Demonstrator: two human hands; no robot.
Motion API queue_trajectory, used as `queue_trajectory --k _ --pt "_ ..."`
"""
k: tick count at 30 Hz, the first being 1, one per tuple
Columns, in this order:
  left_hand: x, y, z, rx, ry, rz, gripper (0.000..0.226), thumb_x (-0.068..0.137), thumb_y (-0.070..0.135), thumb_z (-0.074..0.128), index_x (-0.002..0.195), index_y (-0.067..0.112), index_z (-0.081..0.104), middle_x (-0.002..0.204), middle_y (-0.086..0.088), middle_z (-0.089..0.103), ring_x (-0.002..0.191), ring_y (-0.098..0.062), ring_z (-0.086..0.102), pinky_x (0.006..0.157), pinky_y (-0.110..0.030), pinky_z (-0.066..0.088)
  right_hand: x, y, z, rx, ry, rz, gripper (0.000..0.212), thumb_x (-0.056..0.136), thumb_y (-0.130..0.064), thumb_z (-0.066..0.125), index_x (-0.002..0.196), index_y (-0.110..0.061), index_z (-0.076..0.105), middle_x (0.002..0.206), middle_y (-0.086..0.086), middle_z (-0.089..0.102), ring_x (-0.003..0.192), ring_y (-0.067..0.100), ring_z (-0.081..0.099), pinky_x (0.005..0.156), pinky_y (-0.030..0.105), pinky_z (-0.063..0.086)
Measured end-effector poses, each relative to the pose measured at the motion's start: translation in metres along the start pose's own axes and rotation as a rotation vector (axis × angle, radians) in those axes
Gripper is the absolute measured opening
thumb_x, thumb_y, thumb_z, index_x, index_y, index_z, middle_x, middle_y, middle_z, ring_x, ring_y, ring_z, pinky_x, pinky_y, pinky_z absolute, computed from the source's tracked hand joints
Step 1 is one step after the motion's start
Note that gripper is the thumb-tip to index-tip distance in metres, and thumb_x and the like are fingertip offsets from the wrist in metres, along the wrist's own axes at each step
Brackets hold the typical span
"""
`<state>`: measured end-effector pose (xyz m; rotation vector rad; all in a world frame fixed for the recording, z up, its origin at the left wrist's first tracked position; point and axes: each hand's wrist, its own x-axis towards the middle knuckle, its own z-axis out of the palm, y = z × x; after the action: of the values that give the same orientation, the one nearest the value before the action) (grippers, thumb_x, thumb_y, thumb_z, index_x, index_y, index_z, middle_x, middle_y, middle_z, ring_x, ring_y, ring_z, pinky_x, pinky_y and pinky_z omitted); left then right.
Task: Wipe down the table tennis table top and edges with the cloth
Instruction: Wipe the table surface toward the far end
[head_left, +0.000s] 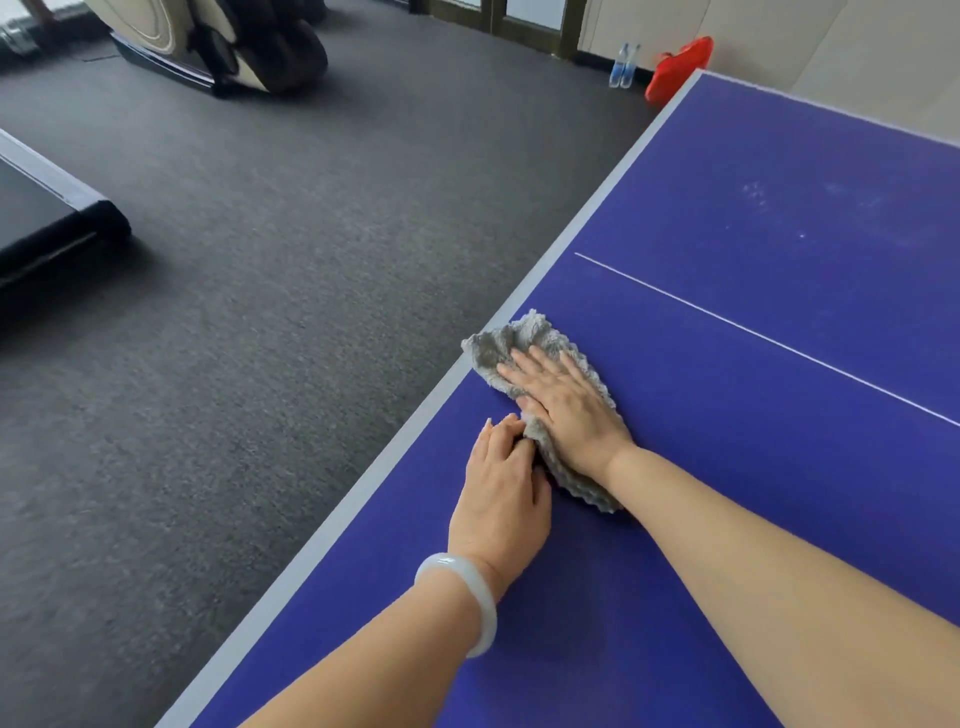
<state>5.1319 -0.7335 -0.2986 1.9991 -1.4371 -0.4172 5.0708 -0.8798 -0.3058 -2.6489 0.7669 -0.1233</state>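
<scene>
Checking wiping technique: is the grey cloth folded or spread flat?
Folded and bunched: the cloth shows rumpled layers under the flat right hand; the left hand pinches its near edge.

We record a dark grey short-pile carpet (270, 322) covering the floor. At the far left stands a beige and dark brown padded massage chair (249, 47) on a black base. At the left edge lies the end of a black treadmill deck with grey side rails (47, 228), partly cut off from view. By the far wall stand two clear plastic water bottles (623, 66), side by side. Just to their right sits a red soft bag (678, 67). Behind them we note pale beige wall panels (831, 41) and a dark door frame (524, 26).
</scene>
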Motion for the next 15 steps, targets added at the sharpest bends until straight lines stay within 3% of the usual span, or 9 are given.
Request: queue_trajectory --k 1,3,7,9,12,13,15 --pt "-0.005 -0.001 -0.007 -0.100 0.031 -0.023 0.031 0.093 0.000 0.049 0.121 0.004 0.062 0.131 -0.004 0.053 0.126 -0.020 0.045 0.112 -0.038 0.034 -0.003 0.001 -0.001 -0.027 -0.004 0.008 0.047 0.108 -0.028 0.032 0.155 -0.029 0.028 0.164 -0.007 0.019 0.153 0.008 0.006 0.124 0.031 -0.004" --pt "-0.023 -0.009 -0.022 -0.173 0.074 -0.069 0.031 0.092 -0.003 0.049 0.116 0.009 0.065 0.125 0.002 0.054 0.120 -0.015 0.047 0.104 -0.032 0.041 -0.001 0.002 0.000 -0.074 0.000 0.023 0.048 0.108 -0.029 0.030 0.156 -0.030 0.025 0.165 -0.008 0.016 0.153 0.007 0.004 0.124 0.032 -0.004" --pt "-0.089 -0.047 -0.055 0.230 0.155 -0.126 0.043 0.091 0.009 0.056 0.134 0.007 0.055 0.140 -0.008 0.050 0.133 -0.029 0.044 0.112 -0.044 0.037 -0.001 0.001 0.002 -0.044 0.011 0.044 0.047 0.108 -0.031 0.028 0.156 -0.031 0.026 0.164 -0.008 0.018 0.152 0.005 0.006 0.124 0.029 -0.004" --pt "-0.117 -0.063 -0.070 0.386 0.108 -0.237 0.052 0.097 0.024 0.039 0.145 0.003 0.043 0.151 -0.014 0.041 0.143 -0.032 0.034 0.119 -0.045 0.026 0.003 -0.005 0.004 -0.035 0.041 0.132 0.047 0.108 -0.031 0.027 0.155 -0.032 0.026 0.165 -0.008 0.018 0.152 0.005 0.006 0.125 0.031 -0.004" --pt "-0.133 -0.071 -0.073 0.442 0.042 -0.301 0.068 0.096 0.038 0.005 0.155 0.006 0.019 0.163 -0.008 0.015 0.151 -0.022 0.009 0.124 -0.038 0.002 0.014 -0.047 0.021 -0.057 0.112 0.314 0.048 0.108 -0.034 0.024 0.156 -0.033 0.024 0.166 -0.007 0.012 0.154 0.012 0.002 0.125 0.037 -0.005" --pt "-0.133 -0.072 -0.072 0.455 0.048 -0.287 0.067 0.096 0.037 0.004 0.155 0.006 0.015 0.163 -0.007 0.011 0.152 -0.020 0.004 0.123 -0.037 -0.002 0.012 -0.067 0.029 -0.066 0.104 0.282 0.049 0.108 -0.035 0.024 0.157 -0.034 0.021 0.166 -0.007 0.008 0.154 0.013 0.000 0.124 0.038 -0.007" --pt "-0.133 -0.071 -0.073 0.427 0.056 -0.278 0.062 0.099 0.031 0.012 0.155 0.006 0.013 0.164 -0.007 0.008 0.151 -0.018 0.000 0.122 -0.034 -0.006 -0.006 -0.108 0.051 -0.088 0.015 0.041 0.051 0.108 -0.034 0.025 0.158 -0.035 0.017 0.166 -0.008 0.004 0.154 0.012 -0.004 0.124 0.038 -0.010"
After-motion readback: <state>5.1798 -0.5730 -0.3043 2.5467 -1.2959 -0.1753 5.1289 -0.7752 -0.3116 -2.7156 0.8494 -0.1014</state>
